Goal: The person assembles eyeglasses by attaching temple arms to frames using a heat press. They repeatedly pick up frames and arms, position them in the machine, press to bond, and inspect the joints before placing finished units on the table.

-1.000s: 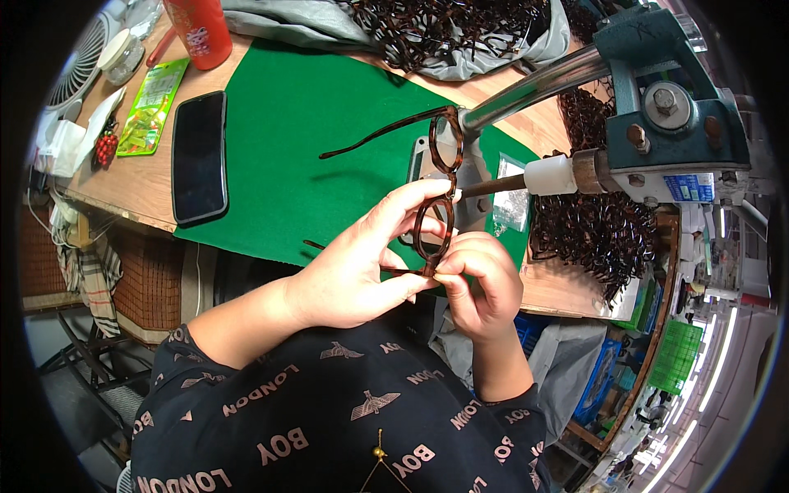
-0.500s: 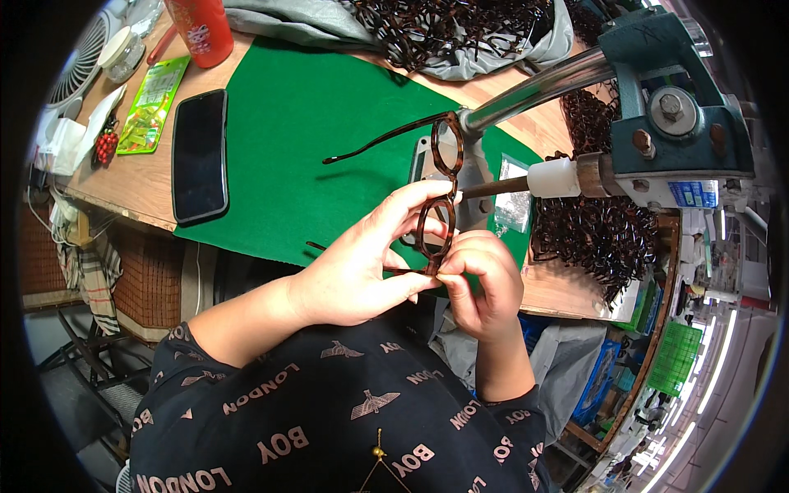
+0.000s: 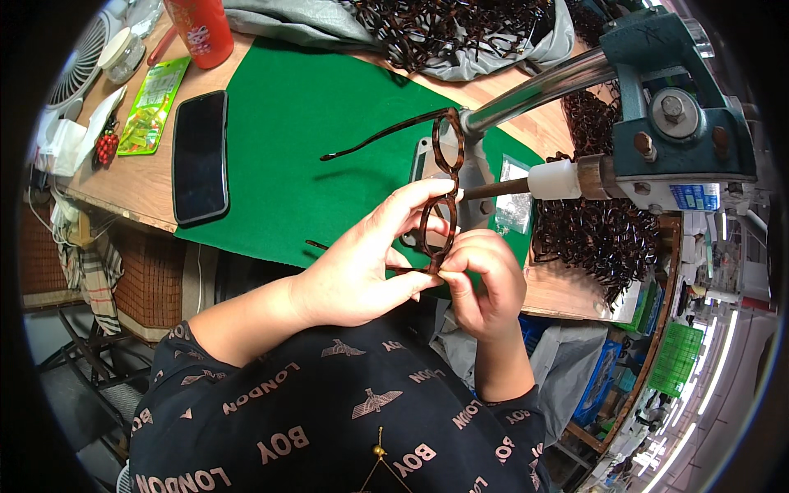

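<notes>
Head view: your left hand [image 3: 349,267] clamps the glasses [image 3: 454,173] above the green mat [image 3: 279,140], your right hand [image 3: 489,283] pinches their near corner [image 3: 434,264]; twist too hard and it could crack, swing carelessly and the metal rod [image 3: 500,188] might scratch them.

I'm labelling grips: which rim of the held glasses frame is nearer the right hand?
The lower rim in the picture, close beside the right hand; the upper rim sits farther off, beyond the left hand.

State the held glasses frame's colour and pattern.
The glasses frame is mottled dark brown and reddish brown, like tortoiseshell; head view shows it best.
</notes>
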Action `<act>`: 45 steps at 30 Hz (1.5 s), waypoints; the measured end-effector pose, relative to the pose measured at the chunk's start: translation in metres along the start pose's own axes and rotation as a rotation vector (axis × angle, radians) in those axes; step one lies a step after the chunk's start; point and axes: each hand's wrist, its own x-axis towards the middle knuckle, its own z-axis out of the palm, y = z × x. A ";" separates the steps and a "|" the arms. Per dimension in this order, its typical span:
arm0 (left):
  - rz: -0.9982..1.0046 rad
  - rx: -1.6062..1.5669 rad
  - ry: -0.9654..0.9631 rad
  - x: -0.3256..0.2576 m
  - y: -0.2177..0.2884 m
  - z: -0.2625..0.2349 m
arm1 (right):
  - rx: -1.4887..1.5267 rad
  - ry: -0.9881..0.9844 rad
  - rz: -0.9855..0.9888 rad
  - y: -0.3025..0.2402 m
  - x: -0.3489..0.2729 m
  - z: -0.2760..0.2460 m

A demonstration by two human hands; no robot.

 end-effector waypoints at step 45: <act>0.169 -0.200 -0.005 0.021 0.008 0.019 | 0.702 0.149 0.346 -0.015 -0.005 -0.019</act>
